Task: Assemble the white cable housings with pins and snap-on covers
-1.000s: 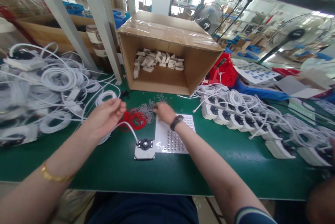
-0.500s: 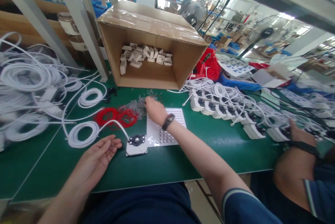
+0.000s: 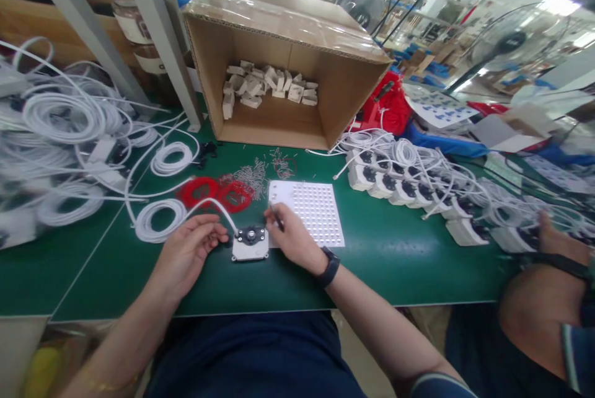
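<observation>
A small white housing with a black fitting on top lies on the green table in front of me. Its white cable arches left to a coil. Just left of the housing is my left hand, its fingers curled and closed; whatever they may hold is hidden. My right hand is at the housing's right side, over the edge of a white sheet with rows of small shiny dots. Its fingers are pinched together, and their contents cannot be made out. Loose small metal screws lie beyond the hands.
Red rings lie beside the screws. An open cardboard box with white parts inside stands behind. Finished-looking white housings line up at right, near a co-worker's hand. Coiled white cables crowd the left.
My right hand has come back from the screw pile towards me, to the housing's right side. My left hand has closed its fingers more and sits nearer the housing. The view has shifted slightly.
</observation>
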Motion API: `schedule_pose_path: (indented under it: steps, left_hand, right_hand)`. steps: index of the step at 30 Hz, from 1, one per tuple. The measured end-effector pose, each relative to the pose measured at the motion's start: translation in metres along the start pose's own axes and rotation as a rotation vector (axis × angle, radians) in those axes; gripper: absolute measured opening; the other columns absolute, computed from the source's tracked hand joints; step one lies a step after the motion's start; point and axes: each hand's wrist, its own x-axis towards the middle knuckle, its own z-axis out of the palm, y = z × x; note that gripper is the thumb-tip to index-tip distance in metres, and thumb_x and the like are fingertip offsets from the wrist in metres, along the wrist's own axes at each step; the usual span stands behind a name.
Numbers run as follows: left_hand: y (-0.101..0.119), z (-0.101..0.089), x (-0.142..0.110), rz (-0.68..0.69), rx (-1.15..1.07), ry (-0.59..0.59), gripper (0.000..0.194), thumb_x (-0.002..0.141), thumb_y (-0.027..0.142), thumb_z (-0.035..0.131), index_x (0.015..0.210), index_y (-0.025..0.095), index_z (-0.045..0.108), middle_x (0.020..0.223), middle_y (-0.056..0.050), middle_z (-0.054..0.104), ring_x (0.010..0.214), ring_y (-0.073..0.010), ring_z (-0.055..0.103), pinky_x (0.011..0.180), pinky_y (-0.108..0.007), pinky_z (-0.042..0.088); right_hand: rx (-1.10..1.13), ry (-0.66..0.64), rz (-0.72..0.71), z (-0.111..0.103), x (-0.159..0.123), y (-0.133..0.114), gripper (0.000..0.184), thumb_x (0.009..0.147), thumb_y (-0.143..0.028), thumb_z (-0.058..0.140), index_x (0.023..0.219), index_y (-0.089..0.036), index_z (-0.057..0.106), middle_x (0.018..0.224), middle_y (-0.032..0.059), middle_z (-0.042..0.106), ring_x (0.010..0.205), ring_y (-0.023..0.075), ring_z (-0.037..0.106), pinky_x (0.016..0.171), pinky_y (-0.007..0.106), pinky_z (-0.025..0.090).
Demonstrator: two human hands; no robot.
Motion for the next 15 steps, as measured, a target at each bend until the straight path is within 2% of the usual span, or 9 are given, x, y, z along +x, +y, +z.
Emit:
schedule_pose_path:
  steps: [2,5,7,11,13,15]
  left_hand:
    - [-0.001,-0.002,0.002,0.011,0.054,0.001,0.023,0.064,0.017,0.069,0.085,0.013,0.059,0.066,-0.004,0.067,0.060,-0.0123,0.061,0.054,-0.018,0.046]
    - [-0.003,-0.004,0.006,0.016,0.177,-0.013,0.023,0.065,0.025,0.071,0.082,0.013,0.061,0.071,-0.005,0.068,0.064,-0.0121,0.061,0.057,-0.018,0.046]
    - [-0.004,-0.005,0.008,0.065,0.313,-0.011,0.025,0.065,0.032,0.071,0.078,0.014,0.062,0.067,-0.003,0.066,0.059,-0.0107,0.056,0.052,-0.017,0.042]
    - [-0.008,-0.004,0.009,0.177,0.712,0.063,0.032,0.067,0.044,0.067,0.083,0.017,0.065,0.066,-0.001,0.064,0.056,-0.0132,0.053,0.049,-0.021,0.038]
    - [-0.008,-0.003,0.009,0.216,0.870,0.044,0.032,0.068,0.046,0.064,0.084,0.018,0.067,0.074,-0.003,0.068,0.063,-0.0173,0.057,0.056,-0.025,0.041]
    - [-0.007,-0.002,0.009,0.270,0.962,0.026,0.029,0.068,0.045,0.062,0.081,0.019,0.067,0.071,-0.002,0.067,0.062,-0.0185,0.058,0.058,-0.026,0.041]
  right_hand:
    - [-0.203,0.019,-0.054,0.002,-0.004,-0.001,0.015,0.082,-0.012,0.046,0.094,-0.018,0.051,0.085,0.0020,0.058,0.077,0.0152,0.055,0.070,0.027,0.043]
    - [-0.480,-0.026,-0.147,0.005,-0.010,0.002,0.012,0.088,-0.014,0.042,0.094,-0.018,0.052,0.092,0.0055,0.059,0.078,0.0162,0.056,0.068,0.027,0.043]
    - [-0.601,-0.057,-0.230,0.005,-0.013,0.006,0.015,0.090,-0.014,0.040,0.096,-0.018,0.053,0.097,0.0061,0.060,0.079,0.0154,0.057,0.066,0.025,0.043]
    - [-0.647,-0.055,-0.311,0.006,-0.017,0.012,0.019,0.091,-0.013,0.039,0.101,-0.018,0.055,0.098,0.0043,0.063,0.084,0.0148,0.059,0.069,0.024,0.043]
    - [-0.612,-0.017,-0.293,0.007,-0.018,0.014,0.019,0.092,-0.014,0.040,0.102,-0.018,0.055,0.097,0.0037,0.064,0.086,0.0149,0.060,0.071,0.024,0.044]
    - [-0.559,0.025,-0.247,0.009,-0.019,0.013,0.017,0.092,-0.016,0.042,0.100,-0.018,0.057,0.094,0.0034,0.065,0.086,0.0147,0.061,0.073,0.023,0.044]
